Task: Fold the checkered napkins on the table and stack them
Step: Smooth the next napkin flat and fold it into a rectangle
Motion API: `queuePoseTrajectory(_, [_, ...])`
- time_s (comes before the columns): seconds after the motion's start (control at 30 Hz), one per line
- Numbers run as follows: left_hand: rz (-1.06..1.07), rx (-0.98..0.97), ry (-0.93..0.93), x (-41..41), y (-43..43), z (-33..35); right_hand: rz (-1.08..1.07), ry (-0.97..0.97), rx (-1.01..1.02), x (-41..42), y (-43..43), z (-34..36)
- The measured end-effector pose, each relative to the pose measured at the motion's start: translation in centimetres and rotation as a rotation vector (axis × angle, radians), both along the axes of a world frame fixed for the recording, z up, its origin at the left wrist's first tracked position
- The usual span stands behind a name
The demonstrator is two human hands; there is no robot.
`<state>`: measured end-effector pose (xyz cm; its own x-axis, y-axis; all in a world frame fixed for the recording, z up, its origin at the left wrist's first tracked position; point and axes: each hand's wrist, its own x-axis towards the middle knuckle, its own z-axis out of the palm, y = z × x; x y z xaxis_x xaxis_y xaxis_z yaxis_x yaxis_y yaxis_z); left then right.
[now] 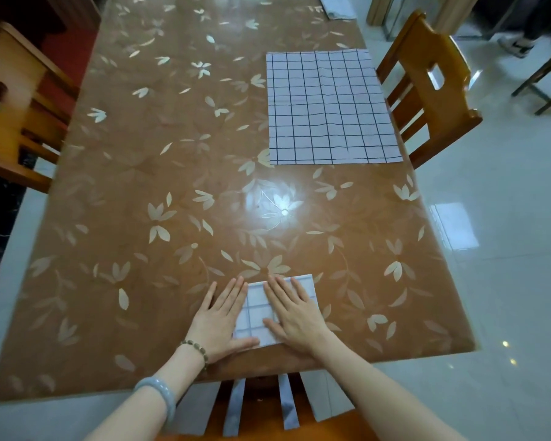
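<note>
Floral table (159, 173); folded napkin (257, 310) near edge; spread napkin (331, 106) (far right).

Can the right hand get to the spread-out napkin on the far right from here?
Probably yes. The right hand lies flat on the folded napkin, gripping nothing, and nothing stands on the table between it and the spread-out napkin. That one is far off, so leaning forward may be needed.
</note>
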<state>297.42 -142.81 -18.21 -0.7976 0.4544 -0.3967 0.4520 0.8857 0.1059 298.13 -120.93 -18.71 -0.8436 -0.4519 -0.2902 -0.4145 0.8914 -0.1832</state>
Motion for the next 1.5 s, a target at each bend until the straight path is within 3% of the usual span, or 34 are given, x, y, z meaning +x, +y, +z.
queuePoseTrajectory(0.27, [-0.013, 0.004, 0.048, 0.1, 0.0, -0.2, -0.083, 0.053, 0.112, -0.6, 7.1, 0.2])
queuePoseTrajectory(0.4, [-0.016, 0.068, 0.115, 0.5, 0.7, 0.1, -0.168, 0.118, 0.019, -0.5, 5.4, 1.7])
queuePoseTrajectory(0.53, [-0.055, 0.119, 0.151, 0.8, 3.2, 0.3, -0.095, 0.128, -0.091, -0.5, 1.3, 2.4])
queuePoseTrajectory(0.67, [-0.045, 0.063, 0.116, 0.8, 3.8, -1.2, -0.065, 0.044, -0.041, -0.2, -0.1, 0.5])
queuePoseTrajectory(0.93, [-0.019, 0.086, 0.084, 1.1, 3.2, -1.9, 0.006, 0.106, 0.063, -0.6, 6.7, -0.7])
queuePoseTrajectory(1.17, [0.100, 0.255, 0.298, -1.4, 5.1, -0.1, -0.047, 0.002, 0.106, -0.5, 7.7, 0.1])
queuePoseTrajectory(1.23, [0.139, 0.236, 0.215, -3.4, 6.4, 1.2, -0.050, -0.003, 0.118, -0.5, 7.7, 0.2])
queuePoseTrajectory(1.4, [0.199, 0.121, -0.197, -7.2, 9.4, 4.1, -0.066, 0.035, 0.087, -0.5, 7.1, 0.5])
queuePoseTrajectory(1.5, [0.083, 0.114, -0.297, -7.4, 10.1, 4.6, -0.175, 0.008, -0.105, -0.3, 6.8, 1.2])
